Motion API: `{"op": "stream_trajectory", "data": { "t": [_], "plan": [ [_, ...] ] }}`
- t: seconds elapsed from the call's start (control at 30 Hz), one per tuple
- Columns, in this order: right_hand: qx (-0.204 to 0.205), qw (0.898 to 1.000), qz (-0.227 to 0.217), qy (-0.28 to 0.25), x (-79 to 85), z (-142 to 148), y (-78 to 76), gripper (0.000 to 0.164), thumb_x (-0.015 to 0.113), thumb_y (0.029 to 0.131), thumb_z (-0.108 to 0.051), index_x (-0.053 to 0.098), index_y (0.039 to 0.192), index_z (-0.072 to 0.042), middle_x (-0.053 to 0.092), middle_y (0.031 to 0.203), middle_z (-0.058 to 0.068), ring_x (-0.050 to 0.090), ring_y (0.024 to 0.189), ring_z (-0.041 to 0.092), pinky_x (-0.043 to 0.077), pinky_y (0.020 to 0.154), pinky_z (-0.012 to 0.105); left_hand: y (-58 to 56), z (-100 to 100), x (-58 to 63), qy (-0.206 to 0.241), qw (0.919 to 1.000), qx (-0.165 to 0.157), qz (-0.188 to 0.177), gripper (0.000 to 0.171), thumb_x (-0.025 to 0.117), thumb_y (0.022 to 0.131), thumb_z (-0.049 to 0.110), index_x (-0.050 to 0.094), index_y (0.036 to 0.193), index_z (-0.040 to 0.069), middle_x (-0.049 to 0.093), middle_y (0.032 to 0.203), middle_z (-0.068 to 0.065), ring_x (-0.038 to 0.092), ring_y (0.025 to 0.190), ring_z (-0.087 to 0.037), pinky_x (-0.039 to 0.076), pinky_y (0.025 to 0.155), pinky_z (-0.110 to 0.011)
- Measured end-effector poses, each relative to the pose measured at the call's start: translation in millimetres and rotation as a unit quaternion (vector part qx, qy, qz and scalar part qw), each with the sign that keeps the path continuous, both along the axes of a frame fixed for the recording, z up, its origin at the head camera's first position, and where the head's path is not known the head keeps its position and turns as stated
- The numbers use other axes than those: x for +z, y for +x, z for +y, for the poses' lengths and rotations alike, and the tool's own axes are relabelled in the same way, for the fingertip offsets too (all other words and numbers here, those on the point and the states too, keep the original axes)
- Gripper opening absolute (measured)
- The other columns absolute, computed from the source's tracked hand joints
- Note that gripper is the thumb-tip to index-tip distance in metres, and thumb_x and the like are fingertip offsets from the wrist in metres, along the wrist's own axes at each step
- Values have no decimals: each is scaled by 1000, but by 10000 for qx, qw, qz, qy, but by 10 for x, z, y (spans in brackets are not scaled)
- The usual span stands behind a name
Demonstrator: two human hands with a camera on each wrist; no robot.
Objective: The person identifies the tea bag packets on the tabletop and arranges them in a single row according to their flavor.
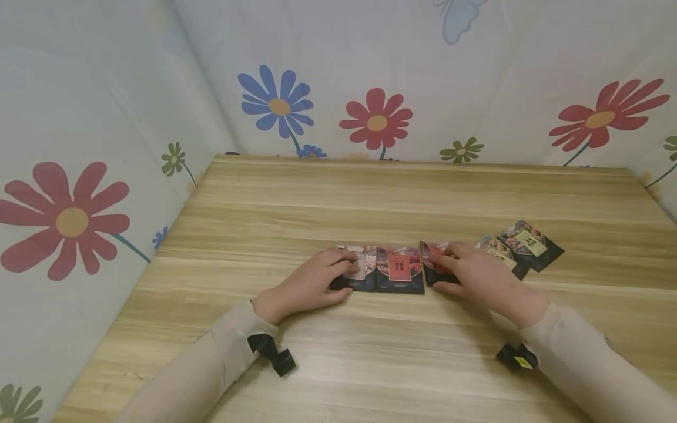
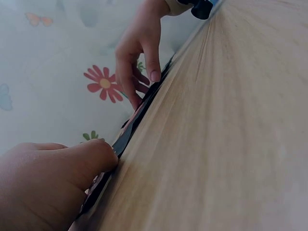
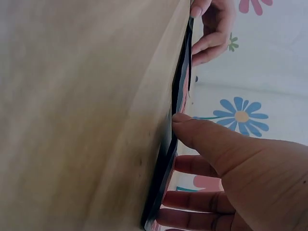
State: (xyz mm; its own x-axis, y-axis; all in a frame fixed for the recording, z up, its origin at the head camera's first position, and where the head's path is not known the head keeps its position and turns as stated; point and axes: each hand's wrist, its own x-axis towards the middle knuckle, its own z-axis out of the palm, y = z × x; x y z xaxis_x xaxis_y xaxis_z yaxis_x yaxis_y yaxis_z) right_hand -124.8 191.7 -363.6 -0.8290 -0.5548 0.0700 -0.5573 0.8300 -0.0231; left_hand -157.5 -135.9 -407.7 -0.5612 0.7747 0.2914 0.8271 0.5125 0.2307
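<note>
Dark, flat printed sachets form a row on the table. My left hand [image 1: 317,279] rests on the leftmost sachet [image 1: 364,282], with its fingers over the pale label and its thumb along the near edge. Right beside it lies a sachet with a red label [image 1: 399,269], untouched. My right hand [image 1: 483,279] holds a third, reddish sachet [image 1: 428,267] between its thumb [image 3: 192,127] at the near edge and fingers spread over the face. That sachet's left edge stands slightly raised, close to the red-label one. The right hand hides much of it.
Two sachets with yellowish labels lie at the right: one partly behind the right hand [image 1: 499,252], the other angled and overlapping it [image 1: 530,244]. The wooden table [image 1: 338,200] meets a flower-printed curtain [image 1: 328,47] at its back and left edges. Both wrists wear black straps.
</note>
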Motion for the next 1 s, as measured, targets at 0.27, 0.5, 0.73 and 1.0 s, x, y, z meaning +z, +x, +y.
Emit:
{"op": "stream_trajectory", "data": {
  "t": [0.27, 0.5, 0.73, 1.0],
  "plan": [
    [-31, 10000, 62, 57, -21, 11, 75, 54, 70, 83, -41, 65, 123, -5, 63, 103, 13, 61, 82, 23, 55, 71, 41, -6, 19, -20, -10, 10000, -15, -46, 38, 68, 84, 29, 63, 117, 11, 58, 130, -7, 53, 123, -25, 40, 111, -38],
    [-50, 9999, 122, 41, -20, 16, 119, 52, 70, 84, -40, 65, 122, -5, 63, 102, 12, 62, 84, 25, 55, 72, 42, -9, 49, -25, -21, 9999, 40, -89, 37, 68, 84, 30, 64, 116, 12, 58, 130, -7, 53, 124, -25, 40, 111, -39],
    [-89, 9999, 110, -47, -30, 33, 147, 56, 71, 83, -40, 62, 126, -5, 64, 104, 12, 63, 89, 26, 55, 76, 43, -18, 65, -37, -8, 10000, 7, -92, 37, 68, 84, 29, 64, 116, 12, 58, 129, -7, 53, 123, -26, 40, 111, -39],
    [-179, 9978, 26, -636, 77, 181, 169, 49, 70, 85, -35, 62, 126, -10, 65, 115, 11, 64, 100, 27, 56, 81, 44, -4, 28, -19, -12, 10000, 41, -45, 37, 68, 84, 28, 64, 116, 11, 59, 129, -7, 54, 122, -26, 43, 108, -40]
  ]
}}
